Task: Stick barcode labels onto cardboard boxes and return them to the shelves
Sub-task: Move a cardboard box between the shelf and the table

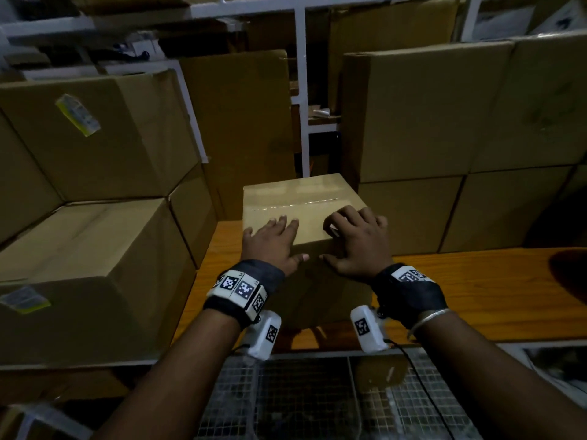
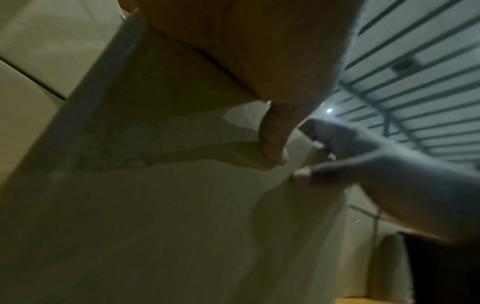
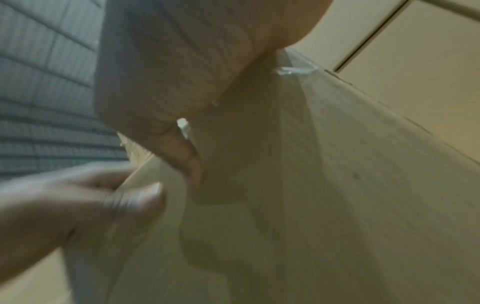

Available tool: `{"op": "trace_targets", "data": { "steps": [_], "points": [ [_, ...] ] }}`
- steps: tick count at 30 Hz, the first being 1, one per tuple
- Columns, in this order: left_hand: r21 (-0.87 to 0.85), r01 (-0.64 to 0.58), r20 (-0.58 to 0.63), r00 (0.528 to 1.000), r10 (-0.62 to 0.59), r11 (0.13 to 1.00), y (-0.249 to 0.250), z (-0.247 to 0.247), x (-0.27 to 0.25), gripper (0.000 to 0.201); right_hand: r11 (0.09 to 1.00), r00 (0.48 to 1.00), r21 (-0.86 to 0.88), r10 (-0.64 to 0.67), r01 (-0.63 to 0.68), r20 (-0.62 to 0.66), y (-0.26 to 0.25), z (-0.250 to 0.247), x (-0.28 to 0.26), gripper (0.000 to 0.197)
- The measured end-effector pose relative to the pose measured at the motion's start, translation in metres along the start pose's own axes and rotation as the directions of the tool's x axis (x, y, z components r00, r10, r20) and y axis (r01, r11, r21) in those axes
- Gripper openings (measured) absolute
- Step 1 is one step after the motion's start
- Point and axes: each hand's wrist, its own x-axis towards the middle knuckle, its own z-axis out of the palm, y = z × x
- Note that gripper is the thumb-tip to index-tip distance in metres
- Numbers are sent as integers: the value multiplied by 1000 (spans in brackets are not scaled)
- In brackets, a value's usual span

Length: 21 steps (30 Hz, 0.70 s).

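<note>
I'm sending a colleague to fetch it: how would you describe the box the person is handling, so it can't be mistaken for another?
Find the orange wooden shelf board between the two stacks of big cardboard cartons. The small cardboard box stands alone on it, the left hand and right hand over its near top edge. Unlike its neighbours it is smaller, with clear tape across its top.

wire mesh grid (image 1: 305, 398), wrist bands (image 1: 409, 293)
</note>
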Motion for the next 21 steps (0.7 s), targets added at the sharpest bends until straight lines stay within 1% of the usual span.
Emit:
{"op": "trace_targets", "data": {
  "steps": [3, 6, 11, 13, 15, 18, 20, 21],
  "points": [
    [-54, -33, 36, 999, 35, 998, -5, -8, 0, 78, 998, 998, -39, 58, -58, 14, -13, 2, -11, 66],
    [-87, -86, 86, 992, 93, 993, -12, -23, -3, 74, 996, 996, 7, 88, -88, 27, -18, -3, -14, 64],
    [-131, -132, 131, 980, 149, 983, -24, -36, -12, 67, 997, 995, 47, 60, -64, 81, -12, -15, -15, 61],
    [-198, -125, 133, 979, 152, 972, -31, -37, -17, 61, 997, 992, 51, 51, -58, 117, -9, -21, -13, 62],
    [-333, -108, 133, 978, 160, 937, -37, -41, -23, 50, 996, 986, 64, 55, -66, 159, -8, -27, -10, 62],
    [-522, -89, 137, 973, 186, 849, -48, -48, -28, 33, 993, 974, 57, 91, -105, 209, -14, -33, -6, 60],
    [-636, -67, 109, 978, 175, 769, -58, -52, -31, 31, 990, 970, 62, 107, -123, 219, -24, -36, -4, 53],
    [-678, -60, 82, 984, 157, 733, -63, -54, -32, 31, 989, 974, 88, 101, -120, 201, -31, -37, -3, 48]
  ]
}}
